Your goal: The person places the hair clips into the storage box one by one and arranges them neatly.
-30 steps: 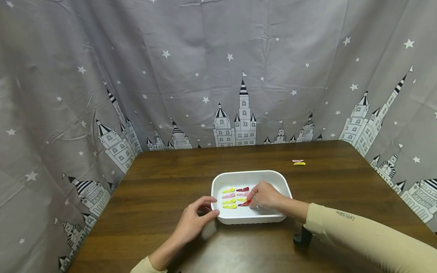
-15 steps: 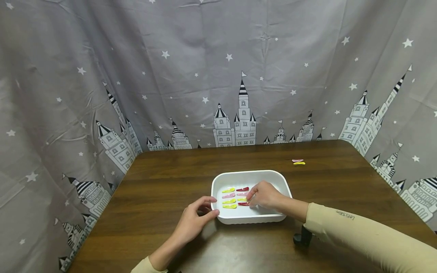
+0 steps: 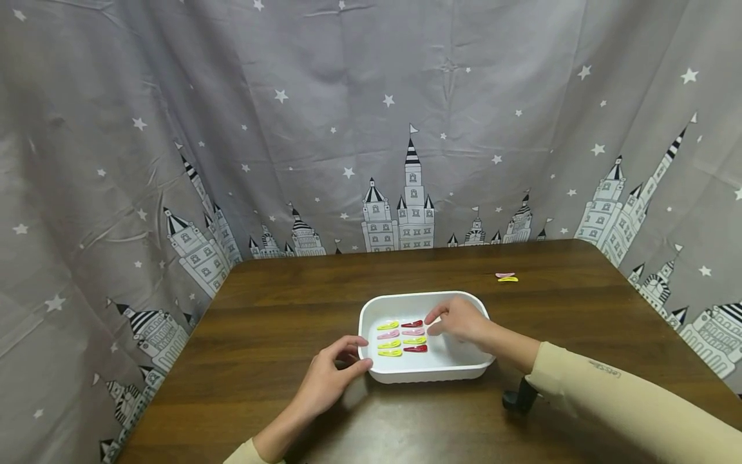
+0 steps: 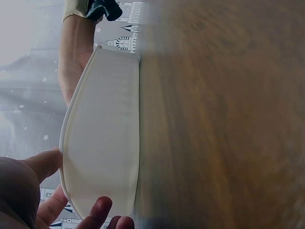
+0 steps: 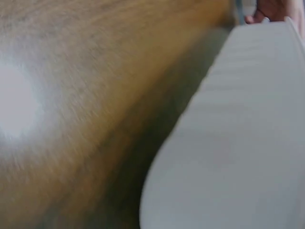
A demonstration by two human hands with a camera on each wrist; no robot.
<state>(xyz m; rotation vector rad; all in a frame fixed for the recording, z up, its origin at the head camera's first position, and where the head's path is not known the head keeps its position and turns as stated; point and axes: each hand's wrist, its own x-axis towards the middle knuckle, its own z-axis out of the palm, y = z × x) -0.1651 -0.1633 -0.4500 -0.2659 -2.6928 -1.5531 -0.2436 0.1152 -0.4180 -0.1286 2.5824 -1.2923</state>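
Observation:
A white plastic tray [image 3: 431, 375] stands on the table with two columns of snap hair clips lying in it. The left column has a yellow hair clip [image 3: 390, 353] at the front, with yellow and pink ones behind. In the right column, a red hair clip [image 3: 415, 348] lies nearest, with yellow, pink and red ones behind. My left hand [image 3: 327, 377] grips the tray's left end, thumb and fingers at its rim. My right hand [image 3: 460, 320] hovers over the tray's right part, fingers apart and holding nothing; the right wrist view shows mainly the tray's outer wall [image 5: 228, 143].
A pink hair clip [image 3: 505, 275] and a yellow one [image 3: 507, 280] lie on the wooden table [image 3: 278, 290] at the back right. Behind the table hangs a grey curtain [image 3: 319, 129] printed with castles. A black device [image 3: 520, 396] is under the right sleeve.
My right hand has let go of the front red hair clip and moved up and slightly right. The clip now lies fully visible in its column. My left hand stays put.

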